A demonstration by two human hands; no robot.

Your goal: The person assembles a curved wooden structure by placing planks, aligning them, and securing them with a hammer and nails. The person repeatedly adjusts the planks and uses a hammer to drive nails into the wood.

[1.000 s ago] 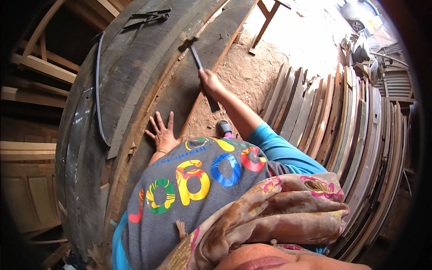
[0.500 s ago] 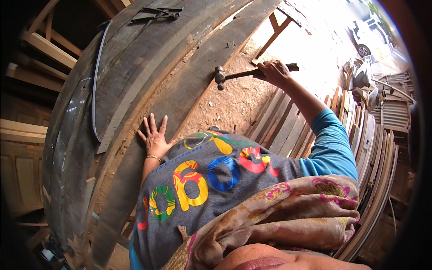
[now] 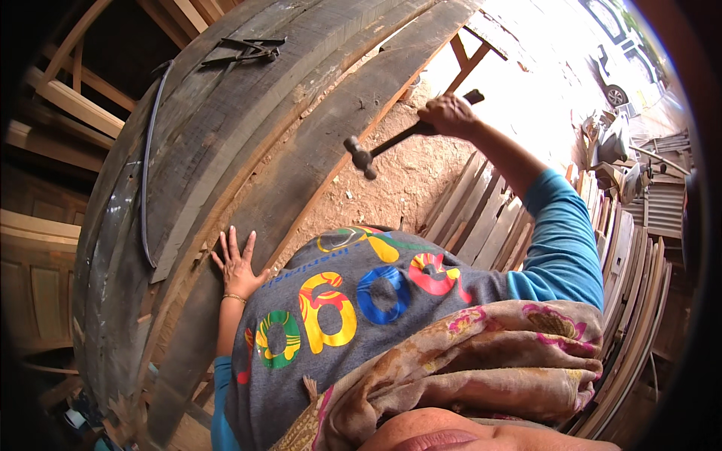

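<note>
My right hand is closed round the dark handle of a ball-peen hammer. The hammer's metal head hangs by the near edge of a dark wooden plank, over the dirt ground as I see it. Lying flat on that plank with fingers spread, my left hand holds nothing. What looks like a bent nail sticks up from the plank farther along. Dark pincers and a long thin curved metal bar lie on the boards at the left.
Long wooden boards are stacked at my right. A wooden trestle leg stands beyond the plank's far end. Door panels and frames are at the left. A parked vehicle shows at the far right.
The hammer and my right hand have shifted a little left, and the hammer tilts more. My left hand stays flat on the plank, appearing lower and farther left as the view moves.
</note>
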